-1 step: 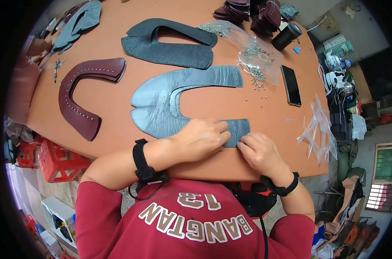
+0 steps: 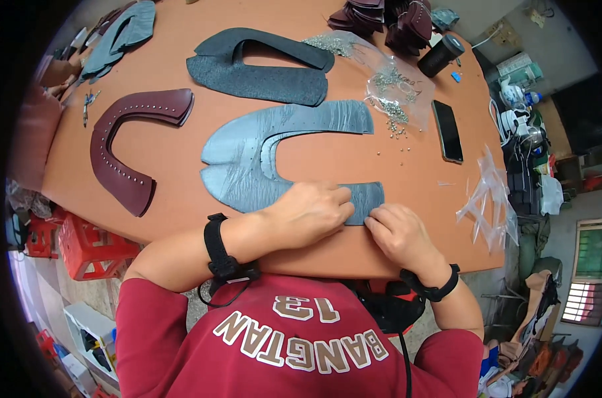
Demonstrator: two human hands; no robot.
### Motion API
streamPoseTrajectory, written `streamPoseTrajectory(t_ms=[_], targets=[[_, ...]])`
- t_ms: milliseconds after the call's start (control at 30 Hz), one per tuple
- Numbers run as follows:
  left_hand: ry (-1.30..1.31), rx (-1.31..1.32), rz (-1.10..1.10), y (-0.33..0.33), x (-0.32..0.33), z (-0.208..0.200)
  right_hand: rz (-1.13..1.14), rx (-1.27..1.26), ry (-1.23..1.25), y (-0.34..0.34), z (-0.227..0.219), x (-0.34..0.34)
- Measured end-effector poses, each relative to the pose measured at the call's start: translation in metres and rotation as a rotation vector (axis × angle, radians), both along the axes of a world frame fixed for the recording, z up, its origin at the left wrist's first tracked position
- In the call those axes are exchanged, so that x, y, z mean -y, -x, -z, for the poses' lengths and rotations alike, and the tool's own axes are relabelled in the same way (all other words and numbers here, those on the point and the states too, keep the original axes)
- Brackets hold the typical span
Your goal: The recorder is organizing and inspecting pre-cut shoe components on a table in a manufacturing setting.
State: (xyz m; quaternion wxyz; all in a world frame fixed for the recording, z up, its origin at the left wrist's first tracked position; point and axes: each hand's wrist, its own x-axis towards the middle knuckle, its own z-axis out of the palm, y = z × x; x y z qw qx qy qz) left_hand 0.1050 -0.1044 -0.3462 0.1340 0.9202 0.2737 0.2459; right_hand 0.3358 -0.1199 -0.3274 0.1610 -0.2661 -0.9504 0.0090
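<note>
Grey-blue U-shaped leather piece (image 2: 274, 149) flat on orange table (image 2: 181, 40), near front edge. L hand (image 2: 307, 212) palm-down, fingers curled, pressing its near arm. R hand (image 2: 397, 232) just beside, fingertips pinching that arm's end. Maroon piece (image 2: 125, 146) lies well to the left.

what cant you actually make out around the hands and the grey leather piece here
- Head view: the near arm of the grey leather piece lies partly under the left hand; what the fingers press is hidden.
- The right hand has curled fingertips at the piece's end; whether it pinches anything small cannot be told.
- The small metal bits by the clear plastic bag are too small to identify.
- The dark stacked pieces are cut off by the top edge.
</note>
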Motion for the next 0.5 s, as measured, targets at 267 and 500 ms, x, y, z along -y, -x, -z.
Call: streamPoseTrajectory(t_ms=[267, 500], targets=[[-0.036, 0.036, 0.002, 0.000, -0.001, 0.005, 0.008, -0.014, 0.022, 0.003, 0.001, -0.006], [-0.047, 0.049, -0.002, 0.001, -0.003, 0.008, 0.008, -0.064, 0.117, 0.001, -0.002, -0.011]])
